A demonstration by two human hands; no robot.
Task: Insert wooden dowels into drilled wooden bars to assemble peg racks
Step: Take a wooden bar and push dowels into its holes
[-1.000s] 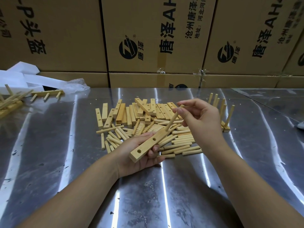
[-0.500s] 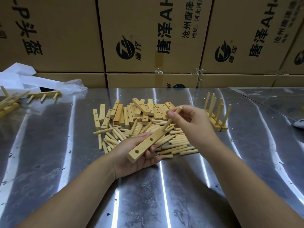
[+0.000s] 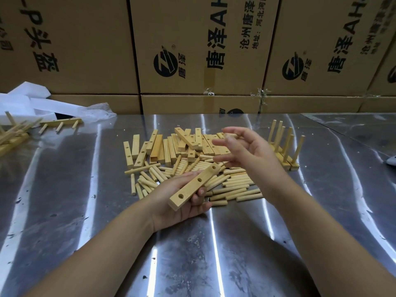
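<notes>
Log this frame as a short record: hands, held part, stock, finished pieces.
left hand: grips a drilled bar from below
bar holes: three visible, all empty
right hand: raised over the loose dowels, fingers blurred; cannot tell whether it holds a dowel
dowel stock: heaped on the metal table under the hands
loose bars: heaped behind the dowels
finished racks: standing pegs-up at right; another lying far left

The light comes from overhead, soft and fairly even. The steel table (image 3: pixel 53 211) throws it back in long white streaks, with dull grey between them. Faint shadows lie beside the forearms (image 3: pixel 107 243). The right hand (image 3: pixel 246 151) is smeared at the fingers (image 3: pixel 220 143), while everything around it stays sharp. The boxes (image 3: pixel 192 50) bow and lean toward the edges.
</notes>
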